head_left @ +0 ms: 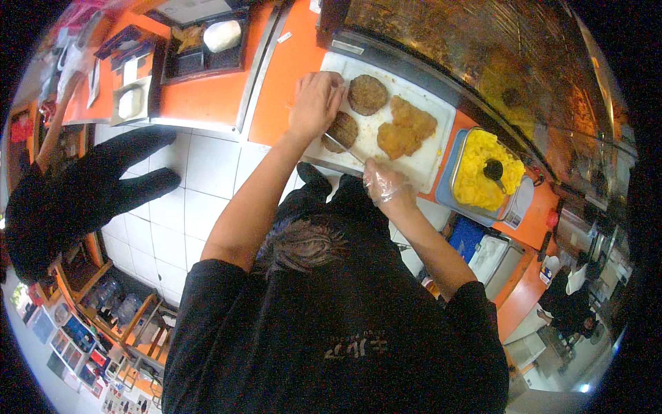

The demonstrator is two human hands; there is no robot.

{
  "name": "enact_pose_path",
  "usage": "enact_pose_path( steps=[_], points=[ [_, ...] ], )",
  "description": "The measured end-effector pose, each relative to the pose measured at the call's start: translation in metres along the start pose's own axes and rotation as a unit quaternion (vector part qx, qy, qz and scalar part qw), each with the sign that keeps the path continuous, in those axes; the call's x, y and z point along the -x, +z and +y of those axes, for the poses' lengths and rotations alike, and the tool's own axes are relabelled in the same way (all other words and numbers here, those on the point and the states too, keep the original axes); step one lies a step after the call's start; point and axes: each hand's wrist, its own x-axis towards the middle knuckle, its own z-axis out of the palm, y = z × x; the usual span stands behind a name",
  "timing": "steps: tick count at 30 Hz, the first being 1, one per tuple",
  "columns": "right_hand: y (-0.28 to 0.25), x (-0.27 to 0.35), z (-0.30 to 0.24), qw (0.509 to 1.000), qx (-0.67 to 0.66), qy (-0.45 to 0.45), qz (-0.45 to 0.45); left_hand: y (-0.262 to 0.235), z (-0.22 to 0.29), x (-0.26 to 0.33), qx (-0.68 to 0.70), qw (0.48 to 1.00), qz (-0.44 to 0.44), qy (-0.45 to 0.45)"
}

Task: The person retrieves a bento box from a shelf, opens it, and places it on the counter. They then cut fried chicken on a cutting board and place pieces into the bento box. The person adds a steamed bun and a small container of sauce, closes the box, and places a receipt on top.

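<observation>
My right hand (387, 183), in a clear plastic glove, is closed on a knife at the near edge of a white cutting board (410, 172). The knife's thin blade (350, 152) points up and left, over the near edge of a brown patty (340, 131). My left hand (317, 102) is bare and rests at the board's left side, just beyond that patty, fingers loosely bent and apart from the thumb; I see nothing held in it. A second brown patty (368, 95) lies beside its fingers. Golden-brown fried pieces (407, 127) lie on the right of the board.
To the right, a container of yellow food (486, 172) has a dark round-ended utensil (493, 170) in it. Behind the board runs a glass-fronted case (469, 62). Black boxes with food (207, 45) stand on the orange counter (293, 76) at left. Another person (76, 186) stands at far left.
</observation>
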Motion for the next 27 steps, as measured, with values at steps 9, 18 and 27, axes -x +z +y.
enact_pose_path(
  steps=[9,18,27],
  points=[
    [-0.05,0.004,0.024,0.994,0.061,0.078,0.054,-0.065,0.028,0.028,0.051,0.975,0.212,0.029],
    [-0.076,-0.07,0.096,0.988,0.061,-0.035,0.138,-0.092,0.008,0.131,0.026,0.977,0.171,-0.123],
    [-0.032,-0.086,0.003,0.962,-0.136,-0.143,0.189,-0.101,0.012,0.174,0.038,0.959,0.184,-0.212]
  ],
)
